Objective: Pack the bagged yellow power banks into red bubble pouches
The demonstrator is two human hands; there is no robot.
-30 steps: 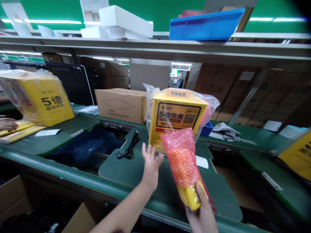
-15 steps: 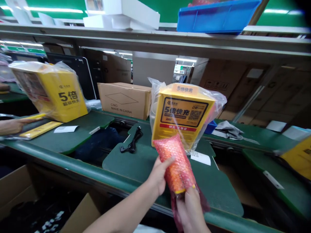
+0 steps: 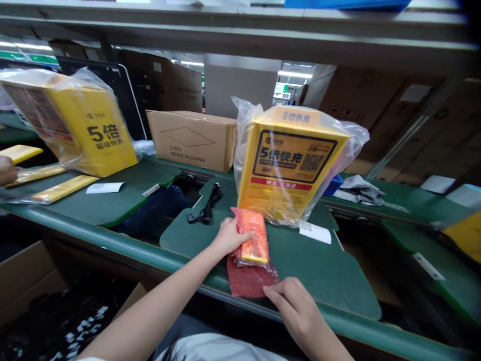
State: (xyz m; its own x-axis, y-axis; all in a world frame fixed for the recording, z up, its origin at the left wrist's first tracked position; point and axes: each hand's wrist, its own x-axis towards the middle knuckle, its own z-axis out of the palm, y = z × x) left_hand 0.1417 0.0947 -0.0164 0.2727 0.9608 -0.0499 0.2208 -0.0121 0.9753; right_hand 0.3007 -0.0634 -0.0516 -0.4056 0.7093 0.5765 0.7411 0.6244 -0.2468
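A red bubble-wrap bag (image 3: 252, 235) lies on the green board (image 3: 319, 281), a yellow-edged item showing through it. My left hand (image 3: 231, 236) grips the bag from its left side, thumb across the top. The bag's flat, loose end spreads toward me over the board's front edge. There my right hand (image 3: 293, 303) pinches the corner of that end between thumb and fingers. Just behind the bag stands a yellow box-shaped unit (image 3: 289, 165) in a clear plastic bag. A coiled black power cord (image 3: 206, 206) rests to the left.
A white paper slip (image 3: 314, 232) lies right of the unit. Another bagged yellow unit (image 3: 101, 130) stands on the left board, near a co-worker's hand (image 3: 6, 171). Behind is a cardboard box (image 3: 191, 138); a shelf (image 3: 225, 30) crosses overhead. An open carton (image 3: 26, 273) sits below left.
The bubble-wrap bag has come down onto the board. My right hand has moved from inside the bag's near end to its outer corner. The view has tilted downward.
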